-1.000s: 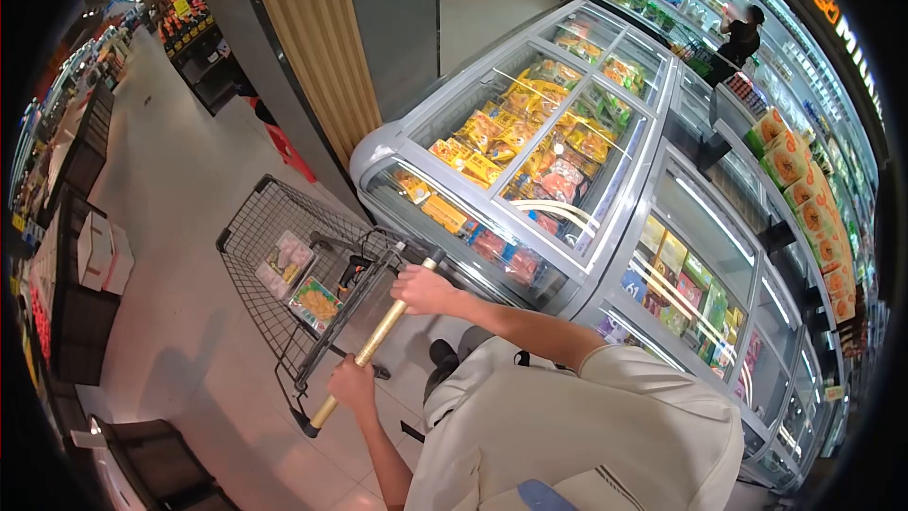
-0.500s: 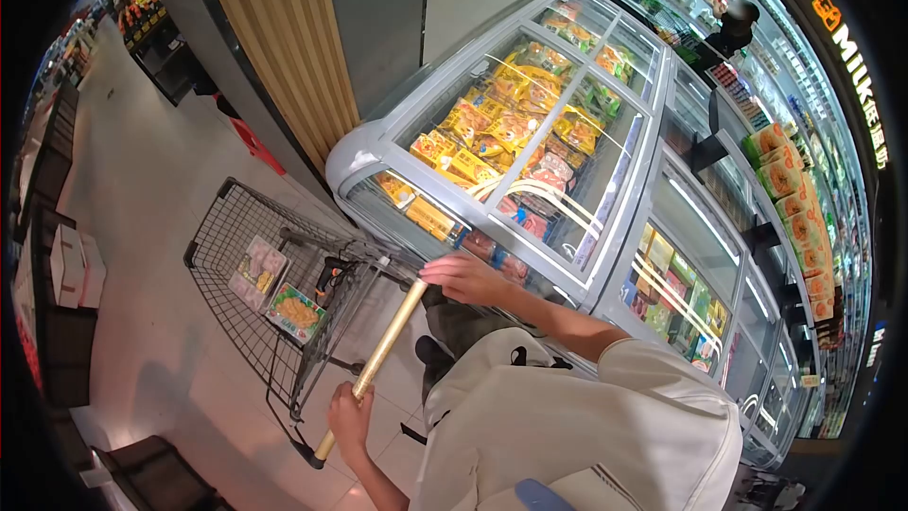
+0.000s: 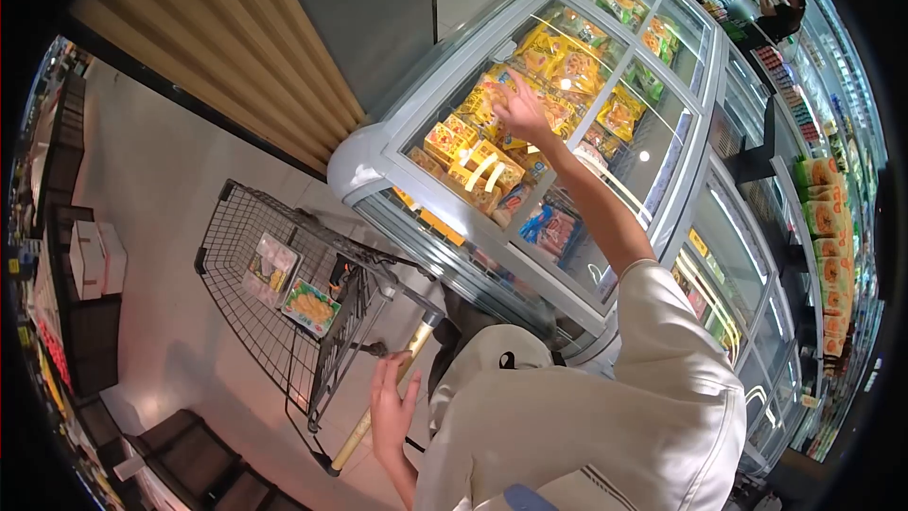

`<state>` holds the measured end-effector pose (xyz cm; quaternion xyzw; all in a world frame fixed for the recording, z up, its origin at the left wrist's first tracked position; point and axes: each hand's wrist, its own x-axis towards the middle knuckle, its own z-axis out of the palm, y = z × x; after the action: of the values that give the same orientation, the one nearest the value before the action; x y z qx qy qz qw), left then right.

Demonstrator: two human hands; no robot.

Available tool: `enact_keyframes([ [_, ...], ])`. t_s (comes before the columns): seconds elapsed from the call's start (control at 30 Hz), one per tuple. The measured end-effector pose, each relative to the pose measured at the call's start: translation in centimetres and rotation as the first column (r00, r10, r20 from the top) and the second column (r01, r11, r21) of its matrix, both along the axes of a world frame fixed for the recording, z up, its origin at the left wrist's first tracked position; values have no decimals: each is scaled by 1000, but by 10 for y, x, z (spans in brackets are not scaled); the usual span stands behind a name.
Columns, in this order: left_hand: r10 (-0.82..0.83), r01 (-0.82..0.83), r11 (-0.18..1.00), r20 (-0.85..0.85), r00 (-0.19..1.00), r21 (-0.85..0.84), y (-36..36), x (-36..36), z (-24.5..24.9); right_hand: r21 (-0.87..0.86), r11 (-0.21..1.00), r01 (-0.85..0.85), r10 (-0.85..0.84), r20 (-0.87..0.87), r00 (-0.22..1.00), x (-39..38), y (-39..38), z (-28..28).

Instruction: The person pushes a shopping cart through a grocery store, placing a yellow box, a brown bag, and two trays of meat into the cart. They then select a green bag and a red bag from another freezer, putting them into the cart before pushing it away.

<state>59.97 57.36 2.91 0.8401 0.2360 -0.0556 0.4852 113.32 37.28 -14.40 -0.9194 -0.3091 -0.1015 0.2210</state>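
My right hand [image 3: 522, 114] is stretched over the glass-topped chest freezer [image 3: 386, 144], index finger extended toward its far corner. Beneath it, through the glass, show yellow bags of frozen food [image 3: 577, 71] and yellow boxes [image 3: 449, 140]. My left hand [image 3: 388, 409] is beside the gold handle bar [image 3: 357, 437] of the shopping cart [image 3: 216, 237], its fingers straight and raised, not wrapped round the bar. Inside the cart lie a clear pack of pale food [image 3: 274, 260] and a green-edged pack with yellowish food [image 3: 312, 307].
A slatted wooden panel [image 3: 227, 28] rises behind the cart. More freezers [image 3: 728, 274] run on to the right, with orange-and-green packages [image 3: 828, 227] stacked above. A person in dark clothes [image 3: 780, 19] stands by the refrigerated shelves. Black display crates [image 3: 194, 454] line the left side.
Both hands have come off the cart handle. My right hand has moved up and over the freezer glass; my left has opened beside the bar. The view has shifted slightly.
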Motion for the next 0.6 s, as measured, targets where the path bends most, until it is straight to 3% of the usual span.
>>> enact_keyframes([
  [0.13, 10, -9, 1000, -7, 1000, 23, -22, 49, 25, 27, 998, 55, -56, 26, 998, 88, 32, -13],
  [0.2, 27, -28, 999, -1, 1000, -17, -29, 50, -8, -72, 996, 47, -41, 76, 996, 117, 38, -26],
  [0.3, 78, -79, 997, -61, 995, -16, -45, 63, 12, -189, 981, 32, -15, 91, 996, 143, 38, -31],
  [0.33, 87, -88, 996, -73, 993, -3, -48, 63, 12, -224, 974, 35, -12, 99, 995, 146, 38, -29],
  [0.37, 91, -91, 996, -86, 992, 10, -51, 63, 14, -155, 988, 15, 0, 97, 995, 146, 34, -28],
  [0.47, 123, -133, 988, -118, 985, -81, -52, 73, -7, -167, 985, -32, 96, 391, 915, 139, 21, -49],
  [0.6, 61, -69, 994, -89, 994, -86, -57, 79, -4, -187, 982, 19, 65, 436, 897, 123, 9, -35],
])
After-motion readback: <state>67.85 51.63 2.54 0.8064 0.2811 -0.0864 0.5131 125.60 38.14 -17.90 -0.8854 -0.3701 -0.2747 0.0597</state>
